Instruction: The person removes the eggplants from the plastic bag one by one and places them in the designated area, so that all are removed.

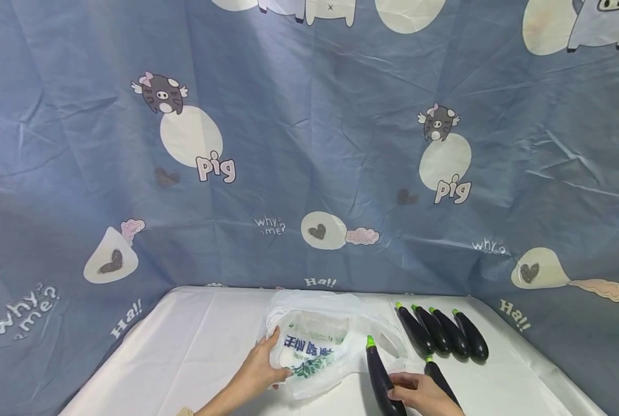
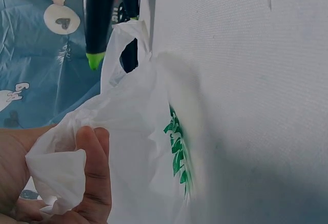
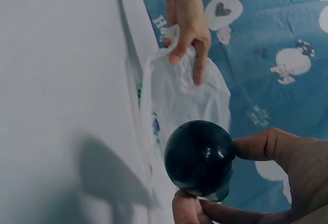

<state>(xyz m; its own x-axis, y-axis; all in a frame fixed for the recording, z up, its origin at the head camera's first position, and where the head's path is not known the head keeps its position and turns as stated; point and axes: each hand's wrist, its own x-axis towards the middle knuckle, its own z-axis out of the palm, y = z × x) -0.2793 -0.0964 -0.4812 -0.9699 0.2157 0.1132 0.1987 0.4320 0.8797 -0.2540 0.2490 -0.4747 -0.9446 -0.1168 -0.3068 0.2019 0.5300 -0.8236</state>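
A white plastic bag [image 1: 335, 306] with blue lettering and green leaf print lies on the table, its mouth spread towards me. My left hand [image 1: 260, 367] grips the near left edge of the bag; in the left wrist view the film folds over between thumb and fingers [image 2: 96, 167]. My right hand [image 1: 421, 394] pinches a long dark eggplant [image 1: 379, 378] near its thick lower end, holding it above the table with the green stem end up, by the bag's right side. Seen end-on in the right wrist view, the eggplant [image 3: 197, 155] sits between thumb and fingertips.
Several eggplants [image 1: 452, 335] lie side by side on the table to the right of the bag. One more eggplant [image 1: 441, 378] lies nearer, partly behind my right hand. The white-covered table [image 1: 200, 341] meets a blue pig-print curtain [image 1: 289, 173] at the back and sides.
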